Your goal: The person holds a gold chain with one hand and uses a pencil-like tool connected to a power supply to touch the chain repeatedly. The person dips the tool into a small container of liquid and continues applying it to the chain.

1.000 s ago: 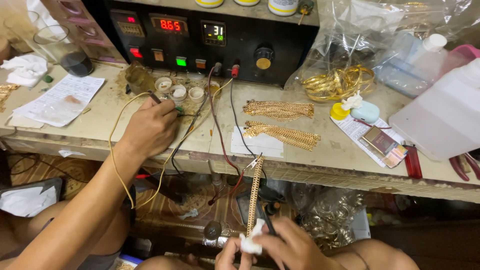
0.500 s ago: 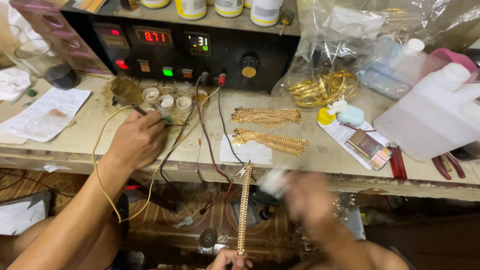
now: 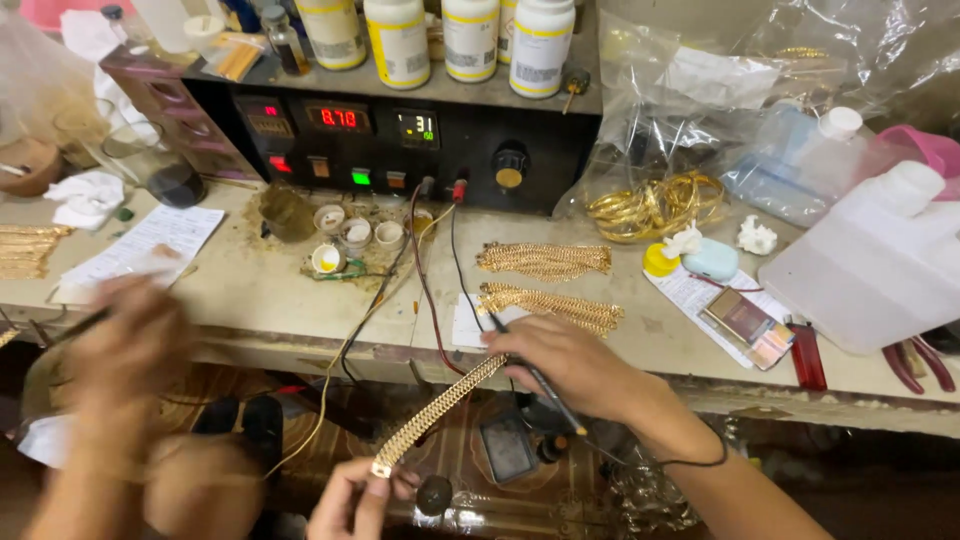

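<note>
Moved off the counter (image 3: 250, 295), the left hand (image 3: 125, 340) blurs at its front edge; I cannot tell its grip. Right hand (image 3: 570, 360) fingers clamp a dark probe (image 3: 545, 385) atop the gold strap (image 3: 440, 405) hanging below that edge. Two gold bundles (image 3: 545, 260) lie mid-counter. Four yellow-labelled white bottles (image 3: 397, 40) stand at the back.

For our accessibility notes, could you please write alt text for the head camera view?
A right hand holds a thin dark tool at a gold woven band whose lower end another hand pinches, before a cluttered bench with a black control box; the left hand is blurred.
</note>
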